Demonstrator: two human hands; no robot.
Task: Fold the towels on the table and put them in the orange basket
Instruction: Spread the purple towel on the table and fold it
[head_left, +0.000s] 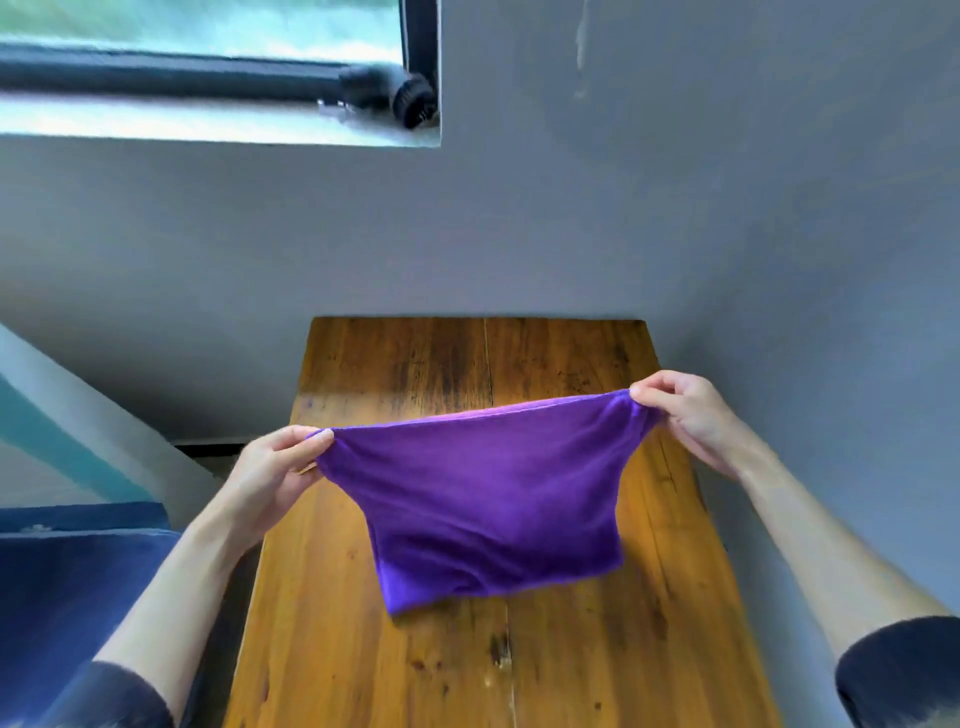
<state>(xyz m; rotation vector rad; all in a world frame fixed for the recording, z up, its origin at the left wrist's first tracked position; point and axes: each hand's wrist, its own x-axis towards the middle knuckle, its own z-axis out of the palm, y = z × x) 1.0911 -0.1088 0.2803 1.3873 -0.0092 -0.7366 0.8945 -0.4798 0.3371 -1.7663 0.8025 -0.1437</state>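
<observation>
A purple towel (483, 499) hangs stretched between my two hands above the wooden table (395, 665). My left hand (275, 473) pinches its upper left corner. My right hand (680, 415) pinches its upper right corner, held a little higher and farther back. The towel looks doubled, with a lighter edge showing along the top. Its lower edge hangs close to the tabletop; I cannot tell if it touches. No orange basket is in view.
The table runs away from me to a grey wall (623, 208). A window (208, 67) sits high on the left. Blue fabric (62, 587) lies to the left of the table, beside a pale slanted surface.
</observation>
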